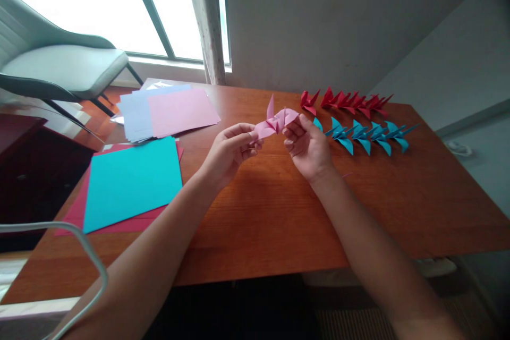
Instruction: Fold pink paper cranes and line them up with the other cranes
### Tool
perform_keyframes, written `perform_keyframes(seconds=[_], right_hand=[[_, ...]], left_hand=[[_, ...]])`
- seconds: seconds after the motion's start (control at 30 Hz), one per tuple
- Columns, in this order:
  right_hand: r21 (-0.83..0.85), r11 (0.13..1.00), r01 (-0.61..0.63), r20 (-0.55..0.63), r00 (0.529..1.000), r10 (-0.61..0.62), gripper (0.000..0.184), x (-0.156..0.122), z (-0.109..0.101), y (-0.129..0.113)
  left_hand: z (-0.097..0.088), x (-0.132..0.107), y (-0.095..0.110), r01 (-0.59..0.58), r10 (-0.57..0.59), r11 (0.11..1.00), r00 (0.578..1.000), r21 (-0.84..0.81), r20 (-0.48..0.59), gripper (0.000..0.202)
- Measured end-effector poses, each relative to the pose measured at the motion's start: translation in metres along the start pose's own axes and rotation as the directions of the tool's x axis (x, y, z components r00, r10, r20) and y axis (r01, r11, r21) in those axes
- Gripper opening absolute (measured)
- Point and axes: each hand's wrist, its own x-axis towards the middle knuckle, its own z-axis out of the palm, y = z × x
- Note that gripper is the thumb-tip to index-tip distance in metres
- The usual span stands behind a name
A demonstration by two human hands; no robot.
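A pink origami crane point(275, 124) is held up above the wooden table, between both hands. My left hand point(233, 150) pinches its left wing between thumb and fingers. At the other side my right hand point(307, 143) grips the right wing, which curves downward. A pointed pink tip stands up from the crane's body. Just beyond my right hand lies a row of blue paper cranes point(360, 135), one of them partly hidden by the hand. Behind that row is a line of red paper cranes point(350, 102). A small pink point point(348, 175) shows beside my right wrist.
Turquoise paper point(133, 186) lies over red sheets point(74, 210) on the table's left. Pink paper point(183, 111) and pale lavender sheets point(135, 111) are stacked behind. A white cable point(93, 255) loops at the lower left. A chair point(64, 66) stands by the window.
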Motion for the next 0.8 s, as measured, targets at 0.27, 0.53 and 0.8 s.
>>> perform_keyframes(seconds=[0.27,0.53,0.8], right_hand=[[-0.045,0.98,0.193,-0.054,0.979,-0.195,0.021,-0.003,0.0025,0.004],[-0.098,0.958,0.271,-0.076,0.957,-0.278,0.028,-0.0034,0.0042,0.0054],[-0.167,0.931,0.324,0.028,0.946,-0.324,0.019,-0.0052,0.0038,0.006]], left_hand=[[0.0028,-0.0022,-0.0044,-0.078,0.084,0.939,0.996,0.334,-0.004,0.018],[0.0028,-0.0005,-0.0076,-0.155,0.174,0.908,0.985,0.39,-0.014,0.019],[-0.0006,-0.0007,-0.0008,0.022,-0.021,0.994,1.0,0.104,-0.009,0.019]])
